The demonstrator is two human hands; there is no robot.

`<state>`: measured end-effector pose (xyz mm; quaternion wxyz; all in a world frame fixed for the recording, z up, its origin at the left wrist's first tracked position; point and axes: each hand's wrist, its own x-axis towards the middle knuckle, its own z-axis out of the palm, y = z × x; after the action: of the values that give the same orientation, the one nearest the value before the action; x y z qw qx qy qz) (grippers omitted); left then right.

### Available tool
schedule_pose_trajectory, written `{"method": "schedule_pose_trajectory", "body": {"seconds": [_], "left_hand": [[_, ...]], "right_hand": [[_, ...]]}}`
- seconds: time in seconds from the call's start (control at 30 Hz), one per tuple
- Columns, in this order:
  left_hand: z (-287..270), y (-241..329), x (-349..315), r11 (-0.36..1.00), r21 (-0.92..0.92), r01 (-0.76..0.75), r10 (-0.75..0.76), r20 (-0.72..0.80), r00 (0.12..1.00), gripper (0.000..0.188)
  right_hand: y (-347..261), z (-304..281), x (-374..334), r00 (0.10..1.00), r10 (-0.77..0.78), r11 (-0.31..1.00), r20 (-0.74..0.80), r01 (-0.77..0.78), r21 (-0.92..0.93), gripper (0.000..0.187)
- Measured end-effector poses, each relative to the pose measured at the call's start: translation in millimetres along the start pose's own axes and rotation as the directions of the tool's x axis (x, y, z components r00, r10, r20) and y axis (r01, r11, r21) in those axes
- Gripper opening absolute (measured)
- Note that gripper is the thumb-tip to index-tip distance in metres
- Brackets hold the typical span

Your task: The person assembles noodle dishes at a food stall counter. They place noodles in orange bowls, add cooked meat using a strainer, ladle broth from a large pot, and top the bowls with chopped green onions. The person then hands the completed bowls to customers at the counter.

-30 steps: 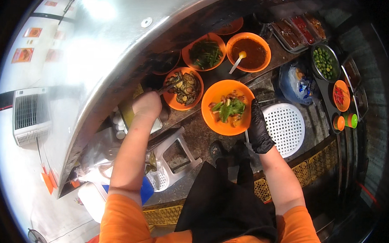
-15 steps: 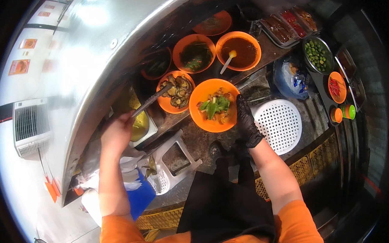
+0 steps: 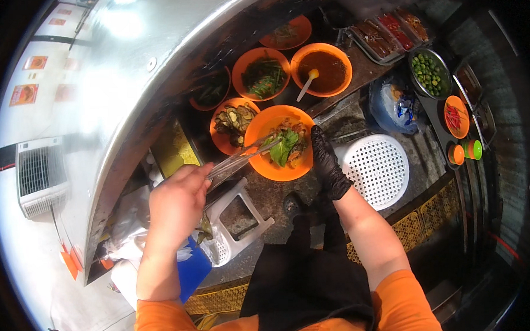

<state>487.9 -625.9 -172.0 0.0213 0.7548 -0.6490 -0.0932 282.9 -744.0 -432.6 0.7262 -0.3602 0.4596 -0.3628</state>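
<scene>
My bare left hand (image 3: 179, 196) is closed around metal tongs (image 3: 232, 164). The tongs' tips reach over the orange bowl (image 3: 256, 119), at the food and green leaves (image 3: 284, 147) in it. That bowl is gripped at its right edge by my right hand (image 3: 327, 163), which wears a black glove; part of the thumb side and fingers is hidden at the rim. Just left of this bowl, partly behind it, stands another orange bowl of browned sliced vegetables (image 3: 235, 119).
Behind are orange bowls of green vegetables (image 3: 260, 76) and brown sauce with a spoon (image 3: 324, 69). A white perforated stool (image 3: 377, 169) stands at right, a second white stool (image 3: 235, 220) below. Green limes (image 3: 430, 73) and red chillies (image 3: 455, 115) sit far right. A curved metal hood (image 3: 157, 62) borders the left.
My left hand has swung right with the tongs, from the sliced vegetables to the held bowl. The held bowl has shifted slightly left, and the leaves in it lie differently.
</scene>
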Motion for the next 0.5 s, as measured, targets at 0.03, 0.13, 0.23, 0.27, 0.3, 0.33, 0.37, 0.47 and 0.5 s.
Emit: {"method": "schedule_pose_trajectory", "body": {"seconds": [0.03, 0.13, 0.23, 0.27, 0.3, 0.33, 0.37, 0.47, 0.5], "left_hand": [[1, 1, -2, 1.000, -0.016, -0.023, 0.022, -0.048, 0.999, 0.027], [6, 2, -5, 0.993, -0.015, -0.119, 0.120, 0.010, 0.993, 0.027], [12, -8, 13, 0.999, 0.034, -0.032, 0.033, -0.019, 0.999, 0.030], [13, -15, 23, 0.998, 0.055, 0.042, -0.042, -0.001, 0.999, 0.031], [16, -23, 34, 0.975, 0.170, 0.141, -0.156, 0.078, 0.985, 0.033], [17, -33, 48, 0.984, 0.088, 0.156, -0.161, 0.058, 0.985, 0.032], [21, -45, 59, 0.976, 0.026, 0.217, -0.219, 0.069, 0.973, 0.033], [32, -83, 89, 0.934, 0.212, 0.289, -0.298, 0.014, 0.954, 0.032], [40, -94, 92, 0.894, 0.262, 0.363, -0.379, 0.013, 0.925, 0.030]], "right_hand": [[0, 0, -1, 1.000, -0.018, 1.000, -0.005, 0.018, -0.021, 0.046], [-2, -2, -4, 0.998, -0.060, 0.994, -0.011, 0.059, -0.092, 0.051], [-3, -7, -4, 0.996, -0.076, 0.993, 0.039, 0.079, -0.085, 0.058], [-3, -9, -5, 0.999, -0.021, 1.000, 0.039, 0.021, -0.007, 0.057], [-2, -11, -6, 0.999, 0.032, 0.997, 0.040, -0.035, 0.063, 0.056], [-1, -13, -7, 0.998, 0.051, 0.994, 0.036, -0.054, 0.096, 0.055], [-1, -16, -10, 0.997, 0.069, 0.990, 0.024, -0.072, 0.121, 0.054], [3, -22, -16, 0.999, 0.039, 0.989, -0.033, -0.034, 0.141, 0.052], [4, -25, -17, 0.998, 0.025, 0.992, -0.055, -0.018, 0.126, 0.051]]}}
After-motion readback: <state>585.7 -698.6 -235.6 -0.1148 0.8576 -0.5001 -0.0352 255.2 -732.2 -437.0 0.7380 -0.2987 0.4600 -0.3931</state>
